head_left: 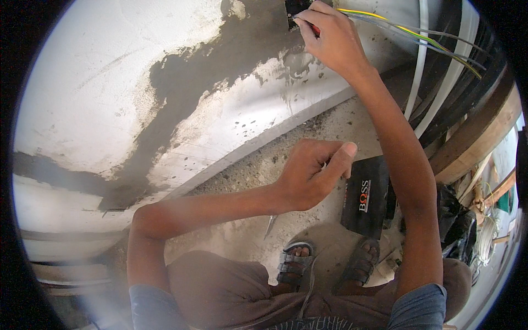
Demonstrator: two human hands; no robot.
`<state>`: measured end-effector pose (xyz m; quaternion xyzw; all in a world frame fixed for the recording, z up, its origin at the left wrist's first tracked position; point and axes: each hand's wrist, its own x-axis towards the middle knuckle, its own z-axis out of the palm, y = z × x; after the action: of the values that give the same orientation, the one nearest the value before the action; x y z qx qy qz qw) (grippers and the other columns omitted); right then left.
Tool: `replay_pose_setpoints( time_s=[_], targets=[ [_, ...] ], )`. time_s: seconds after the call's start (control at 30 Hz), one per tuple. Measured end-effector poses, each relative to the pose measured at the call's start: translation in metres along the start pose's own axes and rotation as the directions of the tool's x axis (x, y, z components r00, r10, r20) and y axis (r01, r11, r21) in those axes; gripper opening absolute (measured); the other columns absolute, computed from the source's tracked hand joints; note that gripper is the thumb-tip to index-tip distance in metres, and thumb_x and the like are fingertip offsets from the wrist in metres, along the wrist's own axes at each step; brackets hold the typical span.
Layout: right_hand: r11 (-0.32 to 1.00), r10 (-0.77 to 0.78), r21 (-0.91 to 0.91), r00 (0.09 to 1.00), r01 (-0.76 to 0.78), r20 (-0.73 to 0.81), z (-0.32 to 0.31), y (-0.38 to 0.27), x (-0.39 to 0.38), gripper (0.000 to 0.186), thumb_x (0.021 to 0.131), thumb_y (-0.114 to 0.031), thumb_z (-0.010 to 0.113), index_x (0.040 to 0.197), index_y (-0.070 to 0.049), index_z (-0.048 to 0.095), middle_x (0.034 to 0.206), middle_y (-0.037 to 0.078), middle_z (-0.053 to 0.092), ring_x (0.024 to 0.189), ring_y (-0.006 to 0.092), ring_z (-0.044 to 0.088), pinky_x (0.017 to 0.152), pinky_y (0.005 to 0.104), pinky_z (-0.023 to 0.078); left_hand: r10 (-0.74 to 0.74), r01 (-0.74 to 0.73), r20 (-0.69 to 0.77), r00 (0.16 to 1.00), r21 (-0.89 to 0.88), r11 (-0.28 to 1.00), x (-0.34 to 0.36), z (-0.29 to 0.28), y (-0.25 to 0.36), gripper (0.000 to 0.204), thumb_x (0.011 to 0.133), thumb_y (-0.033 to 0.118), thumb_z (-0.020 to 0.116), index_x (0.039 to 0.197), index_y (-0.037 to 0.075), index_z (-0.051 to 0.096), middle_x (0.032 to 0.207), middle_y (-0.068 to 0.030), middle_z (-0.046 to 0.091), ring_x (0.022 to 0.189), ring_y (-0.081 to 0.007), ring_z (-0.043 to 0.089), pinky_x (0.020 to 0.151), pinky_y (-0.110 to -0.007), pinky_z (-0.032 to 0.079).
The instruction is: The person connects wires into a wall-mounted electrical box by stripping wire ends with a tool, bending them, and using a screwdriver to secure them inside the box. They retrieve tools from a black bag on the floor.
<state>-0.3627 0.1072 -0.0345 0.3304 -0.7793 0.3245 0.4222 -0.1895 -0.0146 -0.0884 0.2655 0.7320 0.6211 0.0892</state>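
My right hand (334, 41) reaches up to a dark electrical box (297, 6) set in the wall. Its fingers are closed around a small tool with a red part (316, 30); most of the tool is hidden, and its kind cannot be told. Yellow-green and grey wires (396, 26) run off to the right from beside that hand. My left hand (313, 175) hovers over the floor in front of me, with fingers curled and thumb pressed against them. Whatever it may hold is hidden.
Patchy grey mortar (192, 82) crosses the white wall. A black printed box (364, 195) lies on the dusty floor near my sandals (296, 263), with a thin metal tool (270, 225) left of them. Pale pipes (423, 66), black plastic (457, 223) and a coiled cable (486, 239) are at the right.
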Motion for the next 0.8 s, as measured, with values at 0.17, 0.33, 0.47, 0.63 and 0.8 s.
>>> replay_pose_setpoints(
  time_s=[0.17, 0.33, 0.47, 0.63, 0.8],
  targets=[
    [0.996, -0.06, -0.062, 0.998, 0.06, -0.011, 0.0009, 0.0039, -0.0021, 0.007, 0.083, -0.007, 0.063, 0.079, -0.003, 0.06, 0.081, 0.015, 0.056, 0.075, 0.036, 0.059, 0.065, 0.0427, 0.047, -0.007, 0.007, -0.008, 1.0, -0.02, 1.0, 0.0021, 0.0026, -0.0033, 0.056, 0.104, 0.041, 0.043, 0.069, 0.001, 0.062, 0.057, -0.0022, 0.054, 0.053, -0.01, 0.049, 0.05, -0.029, 0.038],
    [0.997, -0.044, -0.068, 0.999, 0.043, -0.012, 0.0034, 0.0054, -0.0042, 0.005, 0.083, -0.008, 0.063, 0.08, -0.004, 0.062, 0.081, 0.013, 0.057, 0.074, 0.0345, 0.06, 0.064, 0.0426, 0.048, -0.01, 0.01, -0.002, 1.0, -0.007, 1.0, 0.0034, 0.0023, -0.0042, 0.058, 0.104, 0.042, 0.043, 0.068, 0.001, 0.062, 0.056, -0.0021, 0.053, 0.052, -0.01, 0.049, 0.049, -0.029, 0.038],
    [0.996, -0.058, -0.076, 0.997, 0.055, -0.047, 0.0021, 0.0079, -0.0049, 0.004, 0.083, -0.008, 0.063, 0.081, -0.005, 0.063, 0.08, 0.012, 0.057, 0.073, 0.0334, 0.06, 0.064, 0.0421, 0.048, -0.015, 0.015, -0.001, 1.0, -0.005, 1.0, 0.0063, 0.0044, -0.0045, 0.059, 0.104, 0.042, 0.043, 0.067, 0.001, 0.063, 0.055, -0.0024, 0.052, 0.052, -0.01, 0.049, 0.049, -0.029, 0.038],
    [0.994, -0.077, -0.084, 0.997, 0.075, -0.027, 0.0025, 0.0086, -0.0039, 0.004, 0.083, -0.009, 0.064, 0.08, -0.006, 0.063, 0.079, 0.011, 0.057, 0.072, 0.0326, 0.06, 0.063, 0.0416, 0.048, -0.029, 0.029, 0.002, 1.0, -0.008, 1.0, 0.0073, 0.0047, -0.0069, 0.059, 0.104, 0.042, 0.042, 0.067, 0.001, 0.063, 0.055, -0.0025, 0.052, 0.051, -0.0099, 0.048, 0.049, -0.029, 0.037],
    [0.993, -0.09, -0.084, 0.995, 0.085, -0.054, 0.0048, 0.007, -0.0047, 0.005, 0.083, -0.009, 0.064, 0.079, -0.006, 0.063, 0.079, 0.011, 0.056, 0.071, 0.0322, 0.059, 0.062, 0.0419, 0.047, -0.022, 0.022, -0.003, 1.0, 0.005, 1.0, 0.0078, 0.005, -0.0065, 0.058, 0.104, 0.041, 0.042, 0.067, 0.001, 0.063, 0.055, -0.0023, 0.053, 0.051, -0.0097, 0.048, 0.048, -0.029, 0.037]
  ],
)
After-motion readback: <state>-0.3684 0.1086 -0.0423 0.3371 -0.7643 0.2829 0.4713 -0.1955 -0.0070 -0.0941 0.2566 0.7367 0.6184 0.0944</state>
